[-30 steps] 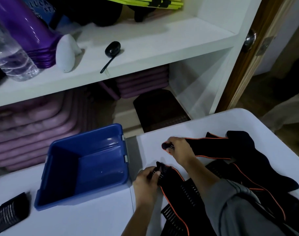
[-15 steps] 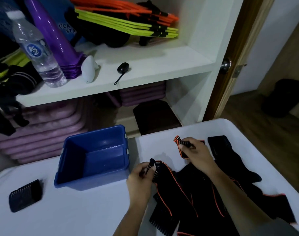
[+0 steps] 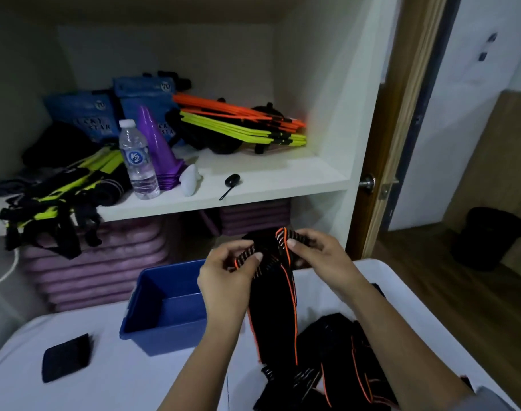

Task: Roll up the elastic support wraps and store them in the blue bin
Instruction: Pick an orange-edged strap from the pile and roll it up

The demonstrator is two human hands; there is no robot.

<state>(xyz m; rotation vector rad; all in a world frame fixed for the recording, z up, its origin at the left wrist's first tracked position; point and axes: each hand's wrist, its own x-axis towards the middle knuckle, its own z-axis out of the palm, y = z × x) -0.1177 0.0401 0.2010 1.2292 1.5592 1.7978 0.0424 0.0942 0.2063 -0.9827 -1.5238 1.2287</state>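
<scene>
Wrap (image 3: 272,307) lifted off table (image 3: 134,381), left hand (image 3: 226,280) and right hand (image 3: 321,259) fingers (image 3: 293,243) pinching its top

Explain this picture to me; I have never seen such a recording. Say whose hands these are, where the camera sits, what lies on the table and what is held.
No machine here: a person works bare-handed, and the one camera sits on their head, looking forward and down. The left hand and right hand each pinch the top end of a black elastic support wrap with orange edging, which hangs down toward the white table. More wraps lie heaped there, beside the right arm. The open blue bin stands on the table to the left, and a small black ribbed piece lies further left. Behind, a shelf holds a water bottle and purple cones.
</scene>
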